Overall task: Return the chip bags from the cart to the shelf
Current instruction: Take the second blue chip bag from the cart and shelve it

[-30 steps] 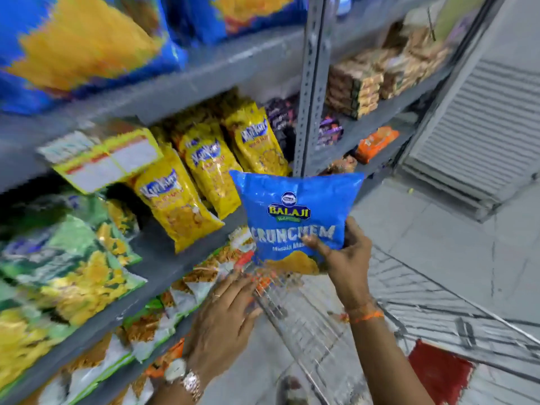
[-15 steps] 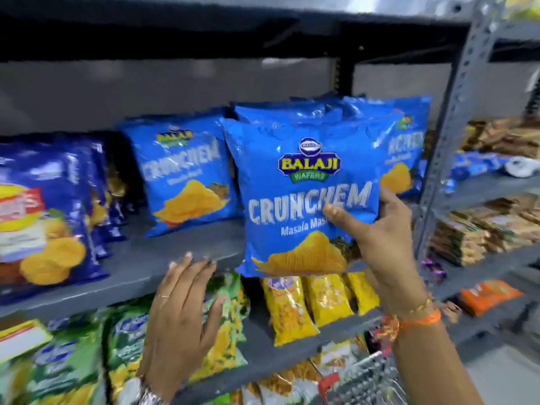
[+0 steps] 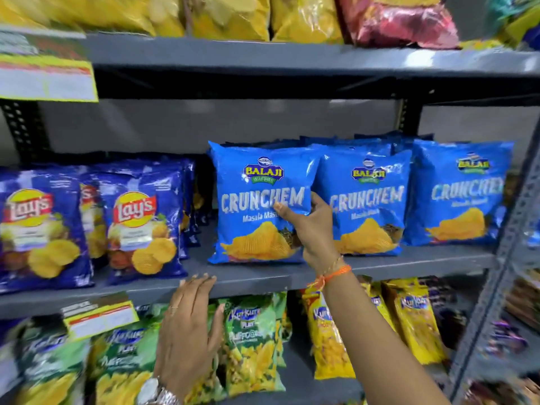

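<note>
A: Right hand [image 3: 314, 229]?
B: Gripping the blue Crunchem bag [image 3: 260, 203] by its right edge, thumb across the front. Bag upright on the grey middle shelf [image 3: 380, 266], at the left of two matching Crunchem bags [image 3: 368, 200].
A: Left hand [image 3: 190, 325]?
B: Fingers spread, holding nothing; fingertips on the shelf's front lip.
A: Surroundings?
B: Lay's bags [image 3: 140, 229] left; green Kurkure bags [image 3: 248, 340] below.
</note>
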